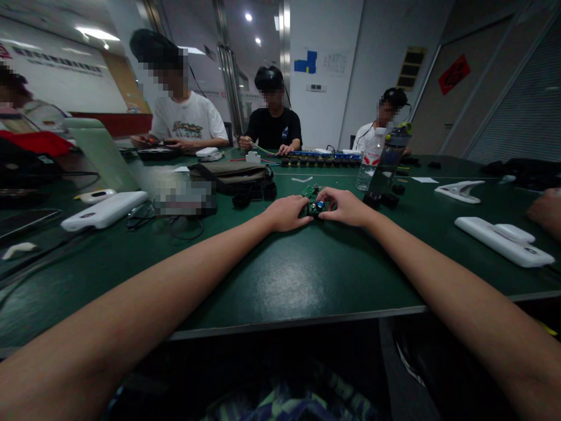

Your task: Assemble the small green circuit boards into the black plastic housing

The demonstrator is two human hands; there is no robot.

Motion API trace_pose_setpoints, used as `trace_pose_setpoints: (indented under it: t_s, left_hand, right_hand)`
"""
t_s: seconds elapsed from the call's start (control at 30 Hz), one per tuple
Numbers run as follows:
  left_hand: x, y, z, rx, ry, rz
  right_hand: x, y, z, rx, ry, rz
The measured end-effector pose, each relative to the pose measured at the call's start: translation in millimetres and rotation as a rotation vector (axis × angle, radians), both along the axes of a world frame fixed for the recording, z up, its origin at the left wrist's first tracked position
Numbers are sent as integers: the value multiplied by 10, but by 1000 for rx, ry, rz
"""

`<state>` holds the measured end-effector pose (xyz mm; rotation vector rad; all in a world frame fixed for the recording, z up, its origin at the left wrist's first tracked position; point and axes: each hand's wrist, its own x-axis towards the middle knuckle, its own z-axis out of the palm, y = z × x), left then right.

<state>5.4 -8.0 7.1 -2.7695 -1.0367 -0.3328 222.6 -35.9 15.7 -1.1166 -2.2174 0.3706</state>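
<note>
The green table [280, 280] has a smooth, faintly glossy top. Near and to the left of the clear plastic water bottle [369, 166], a small dark-edged module [314, 209] with a rounded blue part sits between both hands. Left hand [288, 212]: partly closed, thumb and fingers gripping the module's left edge. Right hand [345, 207]: thumb and fingers curved in a pinch about the blue end. A flat green circuit board [309, 191] lies left of the bottle, just beyond the module.
</note>
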Motion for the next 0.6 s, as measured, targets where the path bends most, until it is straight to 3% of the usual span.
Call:
trace_pose_setpoints:
  t_s: [0.6]
  left_hand:
    - [-22, -7, -21, 56, -69, -19]
  right_hand:
    - [18, 26, -20, 18, -35, -10]
